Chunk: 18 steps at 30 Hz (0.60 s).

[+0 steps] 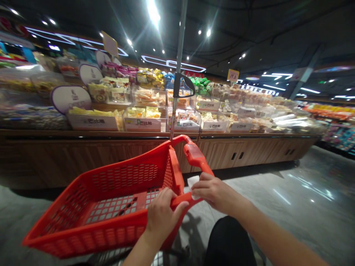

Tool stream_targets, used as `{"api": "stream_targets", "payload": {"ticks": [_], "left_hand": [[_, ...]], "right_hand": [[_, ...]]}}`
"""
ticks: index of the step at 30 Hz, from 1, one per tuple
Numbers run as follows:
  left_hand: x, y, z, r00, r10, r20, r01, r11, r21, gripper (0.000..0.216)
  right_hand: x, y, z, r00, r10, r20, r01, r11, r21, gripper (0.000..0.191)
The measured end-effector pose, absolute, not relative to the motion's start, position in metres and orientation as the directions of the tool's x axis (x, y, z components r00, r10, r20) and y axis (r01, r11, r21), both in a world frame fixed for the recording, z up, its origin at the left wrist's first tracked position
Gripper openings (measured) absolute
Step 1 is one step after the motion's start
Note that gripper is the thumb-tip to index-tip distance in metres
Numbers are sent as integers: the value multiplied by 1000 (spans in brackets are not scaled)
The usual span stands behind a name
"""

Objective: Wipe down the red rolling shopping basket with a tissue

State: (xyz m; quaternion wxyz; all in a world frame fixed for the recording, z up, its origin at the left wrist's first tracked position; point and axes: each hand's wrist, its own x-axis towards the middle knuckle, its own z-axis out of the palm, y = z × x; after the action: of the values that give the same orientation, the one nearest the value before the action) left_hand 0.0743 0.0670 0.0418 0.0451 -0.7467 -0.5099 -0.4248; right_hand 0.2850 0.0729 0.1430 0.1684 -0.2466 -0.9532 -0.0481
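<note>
A red plastic shopping cart (111,226) with slotted walls stands before me, its basket pointing left. My left hand (163,211) is wrapped over the near corner of the cart, the thumb lying along the red bar. On the cart's push handle (196,157), my right hand (212,191) pinches a white tissue (193,181) and presses it against the near part of the bar. Part of the tissue is hidden under the fingers. A thin upright pole (180,44) with a black loop-shaped grip (183,85) rises behind the cart's handle end.
Beyond the cart runs a long wooden display counter (155,147) with packaged foods in clear bins. Round white signs (70,99) stand at the left, and a yellow price sign (233,75) farther right. Shiny grey floor (305,207) extends right. My dark-clothed knee (230,240) is below.
</note>
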Motion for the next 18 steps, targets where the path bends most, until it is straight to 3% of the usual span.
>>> {"api": "stream_targets", "payload": {"ticks": [6,12,18], "left_hand": [[65,67,39,129,671,730,801,-504,323,36],[60,67,40,138,633,761,785,-539,306,34],[51,67,41,169,593,788,768,-580,272,33]], "right_hand": [[315,65,143,-728,497,473,550,835,-30,24],[309,55,126,-683,469,560,507,856,-100,23],[315,71,117,-512,475,716,601,793,-97,20]]}}
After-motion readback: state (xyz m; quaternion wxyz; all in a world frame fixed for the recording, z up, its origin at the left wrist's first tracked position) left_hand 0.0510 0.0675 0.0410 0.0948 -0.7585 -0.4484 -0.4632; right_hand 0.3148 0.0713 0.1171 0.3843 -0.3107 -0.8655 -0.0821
